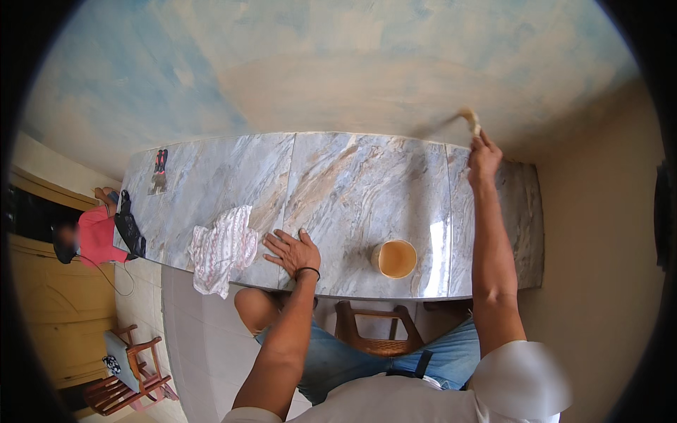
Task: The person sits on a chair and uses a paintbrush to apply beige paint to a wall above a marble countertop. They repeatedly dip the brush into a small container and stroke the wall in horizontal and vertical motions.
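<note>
My right hand [484, 158] grips the handle of a paintbrush [469, 119], held up by the wall [338, 79], which is painted in blurry blue and peach tones. The brush is smeared by motion, so I cannot tell whether its bristles touch the wall. My left hand [294, 254] lies palm down on the marble-patterned counter [354, 185], fingers spread, holding nothing. A round container of peach-coloured paint [398, 258] stands on the counter between my arms. Left of my left hand lies a crumpled white and pink patterned cloth [222, 251], partly hanging over the counter's front edge.
A person in a red shirt [98, 235] is at the counter's far left end, beside a black bag [128, 227]. Small black and pink items [161, 161] lie at the back left. A wooden chair [129, 370] stands lower left; another chair [378, 338] is between my legs.
</note>
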A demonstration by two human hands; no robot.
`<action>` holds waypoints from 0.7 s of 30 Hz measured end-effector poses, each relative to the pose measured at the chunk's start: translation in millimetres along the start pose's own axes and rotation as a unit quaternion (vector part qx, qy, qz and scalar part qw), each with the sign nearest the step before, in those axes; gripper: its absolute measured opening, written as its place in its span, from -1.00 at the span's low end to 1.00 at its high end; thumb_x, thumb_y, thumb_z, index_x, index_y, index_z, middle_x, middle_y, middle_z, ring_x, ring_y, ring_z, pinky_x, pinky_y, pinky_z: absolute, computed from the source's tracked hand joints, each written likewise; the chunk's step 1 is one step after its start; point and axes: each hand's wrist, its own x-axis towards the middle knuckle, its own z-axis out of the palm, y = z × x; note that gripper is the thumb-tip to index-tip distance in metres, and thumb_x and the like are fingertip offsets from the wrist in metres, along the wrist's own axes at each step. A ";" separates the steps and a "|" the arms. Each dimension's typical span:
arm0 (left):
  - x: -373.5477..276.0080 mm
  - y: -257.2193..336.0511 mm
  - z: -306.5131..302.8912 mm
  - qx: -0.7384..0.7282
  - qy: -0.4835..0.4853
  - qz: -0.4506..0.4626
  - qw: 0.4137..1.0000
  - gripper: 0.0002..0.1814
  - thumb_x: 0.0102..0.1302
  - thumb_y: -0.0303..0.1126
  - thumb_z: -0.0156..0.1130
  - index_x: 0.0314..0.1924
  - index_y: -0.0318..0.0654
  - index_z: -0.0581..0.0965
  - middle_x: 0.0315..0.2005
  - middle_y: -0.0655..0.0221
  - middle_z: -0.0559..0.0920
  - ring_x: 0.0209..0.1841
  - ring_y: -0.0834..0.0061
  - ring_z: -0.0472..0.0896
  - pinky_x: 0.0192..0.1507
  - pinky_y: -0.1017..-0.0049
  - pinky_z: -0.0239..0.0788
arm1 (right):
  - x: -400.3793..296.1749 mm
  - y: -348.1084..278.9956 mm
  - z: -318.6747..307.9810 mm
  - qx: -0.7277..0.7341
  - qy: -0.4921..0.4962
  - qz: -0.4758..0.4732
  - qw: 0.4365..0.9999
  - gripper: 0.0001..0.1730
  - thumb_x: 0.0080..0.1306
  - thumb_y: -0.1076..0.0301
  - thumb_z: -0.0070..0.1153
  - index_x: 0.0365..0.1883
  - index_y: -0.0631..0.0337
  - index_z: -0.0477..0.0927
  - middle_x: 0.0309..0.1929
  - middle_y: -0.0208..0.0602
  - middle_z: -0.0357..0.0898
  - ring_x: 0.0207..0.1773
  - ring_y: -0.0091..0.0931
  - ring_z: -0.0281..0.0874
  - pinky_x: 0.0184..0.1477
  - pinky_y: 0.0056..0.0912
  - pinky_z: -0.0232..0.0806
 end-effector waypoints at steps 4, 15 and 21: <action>-2.1 3.2 2.3 -0.004 0.001 0.004 1.000 -0.12 0.56 0.11 -0.10 0.54 -0.54 0.05 0.56 -0.24 0.00 0.65 -0.14 -0.22 0.57 -0.25 -0.47 | 26.5 7.3 -40.0 0.016 0.133 -0.080 0.988 -0.56 0.44 0.55 0.02 0.26 0.46 0.59 -0.47 -0.49 0.57 -0.50 -0.68 0.39 -0.51 -0.51 0.21; -1.4 5.9 2.8 -0.005 -0.003 0.005 1.000 -0.12 0.55 0.11 -0.08 0.54 -0.54 0.06 0.57 -0.23 -0.02 0.66 -0.12 -0.27 0.57 -0.24 -0.50 | -89.8 38.8 214.0 -0.120 -0.189 -0.140 0.964 -0.54 0.40 0.48 0.04 0.23 0.51 0.57 -0.49 0.06 0.66 -0.41 -0.32 0.66 -0.28 -0.21 0.43; -2.1 2.3 1.5 -0.007 -0.004 0.003 1.000 -0.11 0.56 0.11 -0.10 0.54 -0.54 0.04 0.57 -0.24 -0.02 0.66 -0.12 -0.26 0.57 -0.24 -0.50 | -35.9 19.9 154.9 -0.013 -0.240 0.010 0.971 -0.63 0.40 0.52 0.18 0.17 0.35 0.69 -0.49 -0.58 0.47 -0.51 -0.74 0.20 -0.49 -0.60 0.06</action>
